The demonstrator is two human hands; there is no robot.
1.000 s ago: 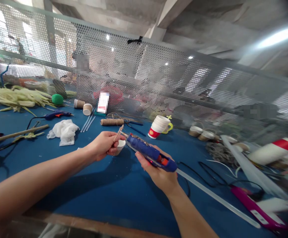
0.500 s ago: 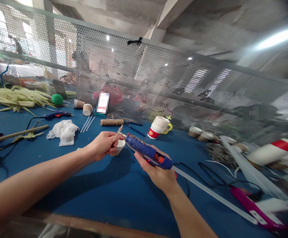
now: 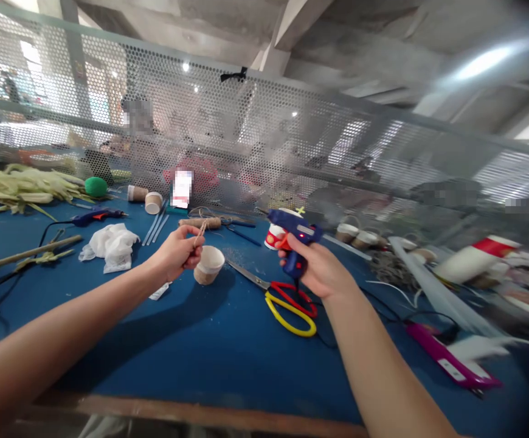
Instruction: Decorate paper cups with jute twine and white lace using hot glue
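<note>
My left hand [image 3: 180, 248] is closed in a pinch on a short piece of twine [image 3: 202, 229], whose end sticks up above the fingertips. Just right of that hand a small paper cup [image 3: 210, 265] stands upright on the blue table, its lower part wrapped in brown. My right hand [image 3: 314, 263] is wrapped round the handle of a blue hot glue gun [image 3: 294, 226], its nozzle pointing left and a finger by the orange trigger. Below the gun lie scissors [image 3: 287, 304] with red and yellow handles, blades toward the cup.
A twine roll [image 3: 200, 223], white cloth [image 3: 110, 244], and a second glue gun [image 3: 98, 215] lie behind and left. Wrapped cups [image 3: 154, 202] stand near the perforated metal screen [image 3: 246, 140]. A purple power strip [image 3: 451, 359] with cables lies at right.
The glue gun has moved away from the twine, right and up, and turned so its handle hangs down. The scissors now show. My left hand has shifted slightly left, still pinching the twine.
</note>
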